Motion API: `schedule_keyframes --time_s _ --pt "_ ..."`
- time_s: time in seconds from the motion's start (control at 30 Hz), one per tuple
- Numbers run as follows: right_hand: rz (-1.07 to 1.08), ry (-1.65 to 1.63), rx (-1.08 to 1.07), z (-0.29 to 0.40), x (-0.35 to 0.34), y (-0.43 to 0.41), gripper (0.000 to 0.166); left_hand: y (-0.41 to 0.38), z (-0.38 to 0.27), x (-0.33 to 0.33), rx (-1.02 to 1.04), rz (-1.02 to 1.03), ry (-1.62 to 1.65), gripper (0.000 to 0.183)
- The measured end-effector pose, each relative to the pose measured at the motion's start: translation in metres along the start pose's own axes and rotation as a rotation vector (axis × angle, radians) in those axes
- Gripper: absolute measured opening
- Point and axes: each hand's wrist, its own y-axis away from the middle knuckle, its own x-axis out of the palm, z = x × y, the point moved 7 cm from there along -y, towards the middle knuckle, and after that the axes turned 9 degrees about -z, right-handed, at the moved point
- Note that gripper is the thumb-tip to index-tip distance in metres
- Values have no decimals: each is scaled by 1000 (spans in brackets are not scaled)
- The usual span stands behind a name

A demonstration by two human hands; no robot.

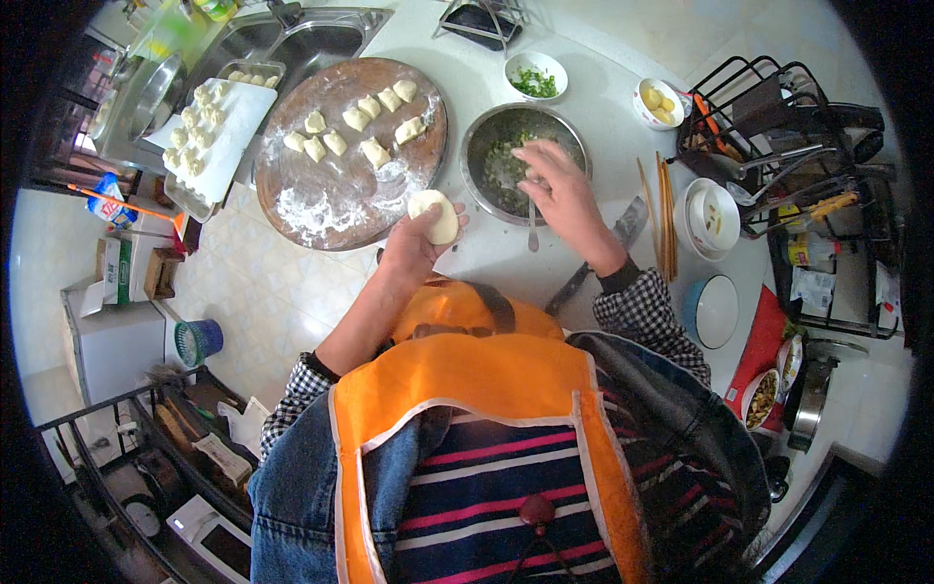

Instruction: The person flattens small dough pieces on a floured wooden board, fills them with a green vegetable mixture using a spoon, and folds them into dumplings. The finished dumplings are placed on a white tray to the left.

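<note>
My left hand (419,244) holds a flat round dough wrapper (435,217), thumb on top, by the lower right rim of a floured round wooden board (292,219). Several dough pieces (375,154) lie on that board. Over the right part of a steel bowl of chopped green filling (503,164) is my right hand (558,190), its fingers apart and slightly curled; no held object shows. A metal spoon handle (533,237) sticks out over the bowl's near rim. Shaped dough pieces (195,139) sit on a white board (237,124) at the left.
Behind the steel bowl stands a white bowl of chopped scallions (535,77). To the right are chopsticks (665,219), a knife (629,223), stacked white bowls (708,219), a small bowl of yellow pieces (658,104) and a black wire rack (766,131). A double sink (314,44) lies at the back left.
</note>
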Motion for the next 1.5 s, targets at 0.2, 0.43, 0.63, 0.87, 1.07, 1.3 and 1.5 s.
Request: schedule_keyframes --time_s 0.2,0.43,0.63,0.87,1.07,1.3,1.5 --pt "235 264 -117 -28 -19 34 42 -2 4 8 -30 -14 -36 33" --pt "277 218 -151 -18 8 50 24 -10 17 29 -51 23 -23 31" --pt "147 215 -10 -43 -8 15 10 -23 22 26 -52 19 -2 30" --pt "87 49 -20 -50 -13 6 9 -23 19 15 -50 46 -56 26" --pt "185 -15 75 -58 -6 17 10 -26 18 9 -35 40 -36 26" --pt "188 52 -32 -68 2 8 13 -19 14 7 -49 24 -27 27" --pt "123 78 151 -64 -21 -6 14 -15 9 6 -21 1 -49 27"
